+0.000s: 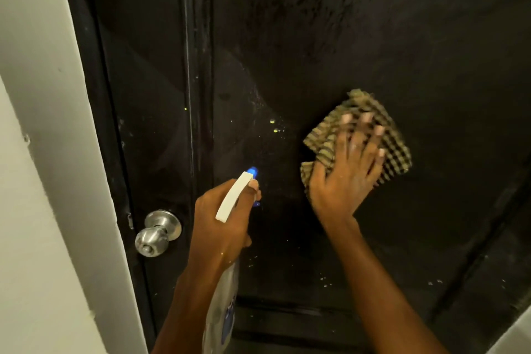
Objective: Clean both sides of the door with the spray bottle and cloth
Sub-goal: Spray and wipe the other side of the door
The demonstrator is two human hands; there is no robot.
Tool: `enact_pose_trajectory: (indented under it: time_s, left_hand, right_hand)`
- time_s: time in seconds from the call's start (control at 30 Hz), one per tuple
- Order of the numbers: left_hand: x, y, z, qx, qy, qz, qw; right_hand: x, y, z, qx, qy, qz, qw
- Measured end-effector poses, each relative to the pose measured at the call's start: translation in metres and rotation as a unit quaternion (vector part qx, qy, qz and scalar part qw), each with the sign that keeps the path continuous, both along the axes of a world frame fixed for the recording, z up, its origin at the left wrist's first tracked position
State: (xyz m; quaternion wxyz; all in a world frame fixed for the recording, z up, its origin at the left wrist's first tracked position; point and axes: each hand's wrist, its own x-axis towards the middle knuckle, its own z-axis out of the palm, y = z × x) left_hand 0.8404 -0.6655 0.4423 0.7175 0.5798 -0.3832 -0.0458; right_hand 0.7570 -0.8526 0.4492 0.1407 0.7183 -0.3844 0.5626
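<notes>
Head view: left hand (221,224) grips the spray bottle (227,290), nozzle aimed at the black door (373,37) to wet it. Right hand (347,175), fingers spread, presses the checked cloth (393,152) flat against the panel for wiping.

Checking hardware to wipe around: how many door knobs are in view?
1. The silver door knob sits at the door's left edge, lower left of the left hand holding the spray bottle. Any knob on the other side is hidden.
</notes>
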Motion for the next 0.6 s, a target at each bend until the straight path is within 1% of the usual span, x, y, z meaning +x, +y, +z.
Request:
enact_pose_trajectory:
  time_s: [0.1,0.13,0.17,0.23,0.3,0.37,0.43,0.47,0.5,0.53,0.6]
  left_hand:
    - [0.008,-0.003,0.004,-0.002,-0.016,-0.003,1.0]
    - [0.011,-0.004,0.005,-0.002,-0.023,-0.003,1.0]
    - [0.014,-0.004,0.006,0.001,-0.033,-0.003,0.999]
    - [0.019,0.0,0.007,0.019,-0.051,0.001,0.998]
    - [0.021,0.003,0.007,0.03,-0.018,-0.01,0.999]
    - [0.02,0.01,0.005,0.028,0.03,-0.025,0.999]
    - [0.022,0.017,0.002,0.021,0.051,-0.029,0.998]
    - [0.023,0.021,0.002,0.018,0.061,-0.027,0.998]
    - [0.024,0.026,0.004,0.004,0.068,-0.028,0.997]
    - [0.028,0.028,0.003,-0.011,0.069,-0.023,0.997]
    - [0.032,0.03,0.004,-0.018,0.061,0.017,0.998]
  right_hand:
    - [0.001,0.0,-0.034,-0.072,0.146,0.039,0.986]
    - [-0.006,-0.004,-0.05,-0.083,0.173,0.045,0.98]
    - [-0.014,-0.008,-0.064,-0.081,0.179,0.044,0.979]
    - [-0.029,-0.015,-0.08,-0.054,0.147,0.033,0.987]
    - [-0.036,-0.016,-0.071,-0.023,0.086,0.029,0.996]
    - [-0.029,-0.01,-0.036,0.016,0.001,0.034,0.999]
    - [-0.009,0.003,0.01,0.06,-0.088,0.034,0.994]
    - [0.004,0.01,0.029,0.066,-0.111,0.029,0.991]
    - [0.017,0.018,0.043,0.054,-0.103,0.02,0.993]
    - [0.03,0.026,0.05,0.027,-0.069,0.017,0.997]
    - [0.052,0.037,0.045,-0.046,0.032,0.026,0.998]
